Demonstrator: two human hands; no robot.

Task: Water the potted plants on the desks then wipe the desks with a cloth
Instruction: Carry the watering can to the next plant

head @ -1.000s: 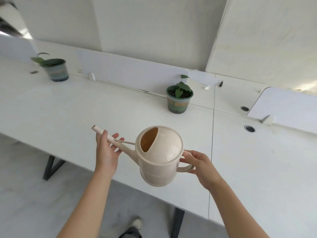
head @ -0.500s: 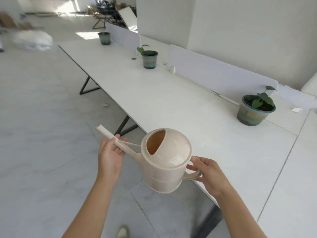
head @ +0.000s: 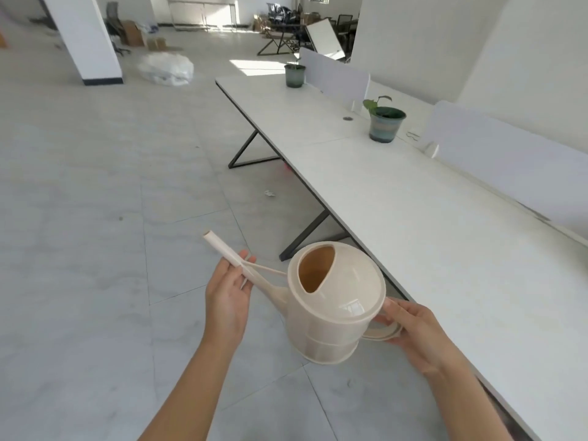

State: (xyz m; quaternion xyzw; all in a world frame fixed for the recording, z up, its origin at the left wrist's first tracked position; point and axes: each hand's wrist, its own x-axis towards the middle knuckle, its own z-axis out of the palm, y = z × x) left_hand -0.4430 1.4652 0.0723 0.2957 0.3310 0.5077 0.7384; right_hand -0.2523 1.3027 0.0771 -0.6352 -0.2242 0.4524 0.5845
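Head view: right hand (head: pixel 413 329) grips the watering can (head: pixel 337 310) handle (head: pixel 381 335); left hand (head: pixel 226 297) loosely holds its spout (head: pixel 222 248). Jolts (the fill hole (head: pixel 316 272) is open) could slop water out.

A long run of white desks (head: pixel 413 202) is carried on black angled legs (head: pixel 251 152) over a grey tiled floor (head: pixel 95 218). On the desktop, a potted plant (head: pixel 386 124) is set near a white divider screen (head: pixel 509 154), and a second green pot (head: pixel 295 75) is placed at the far end. A white plastic bundle (head: pixel 167 70) and cardboard boxes (head: pixel 133 33) are left on the floor.
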